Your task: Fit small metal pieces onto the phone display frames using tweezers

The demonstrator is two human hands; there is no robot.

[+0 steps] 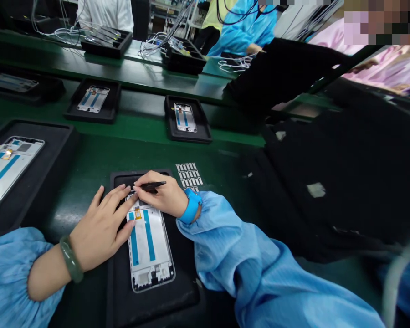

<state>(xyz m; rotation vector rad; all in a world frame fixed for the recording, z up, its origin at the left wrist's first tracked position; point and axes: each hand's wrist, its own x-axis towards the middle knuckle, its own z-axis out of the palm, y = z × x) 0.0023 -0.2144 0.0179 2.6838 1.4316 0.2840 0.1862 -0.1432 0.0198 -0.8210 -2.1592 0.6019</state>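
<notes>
Black tweezers (150, 186) pinched in the right hand (162, 196), tips right over the top end of a phone frame (149, 255); left hand (100, 228) open, fingers spread, resting on that frame; frame lying flat in a black tray (187, 291) on a green bench (71, 209); sheet of small silver labels (189, 176) just beside the tray; more trays (89, 116) with frames further along; black cloth (328, 182) heaped to the right; white cables (68, 33) and a co-worker in a blue smock (242, 27) across the bench, busy factory floor vibes.
</notes>
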